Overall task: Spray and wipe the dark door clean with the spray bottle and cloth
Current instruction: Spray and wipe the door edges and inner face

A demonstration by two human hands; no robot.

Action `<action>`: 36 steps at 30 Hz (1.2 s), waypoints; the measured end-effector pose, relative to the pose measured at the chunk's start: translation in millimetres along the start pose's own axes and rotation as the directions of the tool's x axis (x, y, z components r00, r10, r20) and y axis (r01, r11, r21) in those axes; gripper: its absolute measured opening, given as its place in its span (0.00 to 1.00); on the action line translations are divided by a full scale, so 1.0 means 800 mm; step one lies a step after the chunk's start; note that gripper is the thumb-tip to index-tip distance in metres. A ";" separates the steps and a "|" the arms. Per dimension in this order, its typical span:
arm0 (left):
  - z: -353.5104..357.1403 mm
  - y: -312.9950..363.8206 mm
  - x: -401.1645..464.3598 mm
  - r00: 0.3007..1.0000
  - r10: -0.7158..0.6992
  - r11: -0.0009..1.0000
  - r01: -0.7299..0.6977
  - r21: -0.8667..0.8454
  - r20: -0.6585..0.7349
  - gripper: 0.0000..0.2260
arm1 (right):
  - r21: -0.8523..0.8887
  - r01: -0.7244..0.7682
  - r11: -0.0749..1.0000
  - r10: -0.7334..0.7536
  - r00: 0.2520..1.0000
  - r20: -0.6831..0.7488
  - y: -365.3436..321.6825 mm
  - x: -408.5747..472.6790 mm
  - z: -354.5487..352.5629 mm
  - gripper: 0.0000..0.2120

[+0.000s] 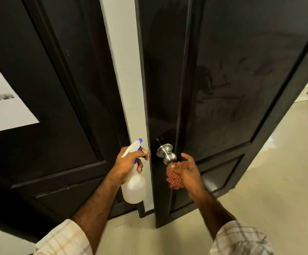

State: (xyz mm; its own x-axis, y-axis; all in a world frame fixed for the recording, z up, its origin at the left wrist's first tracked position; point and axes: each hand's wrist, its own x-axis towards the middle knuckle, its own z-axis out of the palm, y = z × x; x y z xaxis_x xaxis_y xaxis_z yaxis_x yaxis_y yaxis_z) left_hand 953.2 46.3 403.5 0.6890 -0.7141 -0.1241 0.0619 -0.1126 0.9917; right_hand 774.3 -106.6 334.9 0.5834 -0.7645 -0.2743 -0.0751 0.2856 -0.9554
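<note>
Left hand [126, 162] fingers grasp spray bottle [134, 186] | right hand [188, 172] fingers clutch cloth [174, 176] beside knob [166, 153]

1. A second dark door [39, 74] stands at the left, with a white printed sheet [0, 100] on it.
2. A white wall strip [125, 70] runs beside it.
3. The pale glossy floor [278, 172] spreads right, with papers [304, 92] lying far off.

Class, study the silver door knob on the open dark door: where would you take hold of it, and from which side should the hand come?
Grip the rounded outer ball of the door knob, not its narrow neck. It juts from the dark door toward the viewer, so come straight on from the front, fingers wrapping its rim. The right hand, holding the checked cloth, is already nearest.
</note>
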 end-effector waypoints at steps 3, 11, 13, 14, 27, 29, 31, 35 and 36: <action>-0.018 -0.014 0.020 0.998 -0.001 0.999 -0.002 0.042 0.068 0.07 | -0.197 0.162 0.967 -0.168 0.986 -0.014 0.007 -0.007 0.028 0.31; -0.067 -0.042 0.064 0.971 -0.011 0.999 0.002 0.037 0.238 0.05 | -0.189 0.205 0.960 -0.246 0.942 -0.228 0.022 -0.005 0.090 0.12; -0.072 -0.043 0.069 0.965 -0.027 0.999 0.018 0.038 0.262 0.05 | -0.175 0.196 0.965 -0.239 0.932 -0.273 0.021 -0.006 0.095 0.10; -0.073 -0.043 0.070 0.962 -0.030 0.999 0.019 0.042 0.272 0.05 | -0.191 0.196 0.962 -0.246 0.923 -0.296 0.019 -0.006 0.098 0.09; -0.035 -0.043 0.050 0.882 -0.081 0.996 0.055 0.069 0.464 0.29 | -0.384 0.203 0.901 -0.341 0.878 -0.336 0.034 -0.077 0.028 0.11; -0.016 -0.042 0.035 0.869 -0.066 0.996 0.028 0.086 0.490 0.15 | -0.377 0.188 0.907 -0.326 0.880 -0.344 0.039 -0.102 0.000 0.13; 0.003 -0.041 0.018 0.854 -0.057 0.995 0.005 0.101 0.516 0.08 | -0.330 0.176 0.927 -0.294 0.888 -0.353 0.046 -0.125 -0.031 0.16; 0.043 -0.044 -0.022 0.810 -0.074 0.993 0.003 0.122 0.582 0.06 | -0.271 0.167 0.948 -0.267 0.879 -0.394 0.055 -0.176 -0.088 0.17; 0.054 -0.046 -0.032 0.801 -0.084 0.991 0.006 0.133 0.592 0.05 | -0.245 0.157 0.957 -0.250 0.874 -0.416 0.057 -0.188 -0.102 0.17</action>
State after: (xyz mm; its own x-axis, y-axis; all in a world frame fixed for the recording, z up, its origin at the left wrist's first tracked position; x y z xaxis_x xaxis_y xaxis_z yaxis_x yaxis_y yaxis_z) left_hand 902.4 39.0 368.8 0.1192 -0.9719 -0.2029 -0.0309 -0.2079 0.9777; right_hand 617.2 -25.6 323.4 0.1920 -0.9803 -0.0462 -0.1787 0.0113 -0.9838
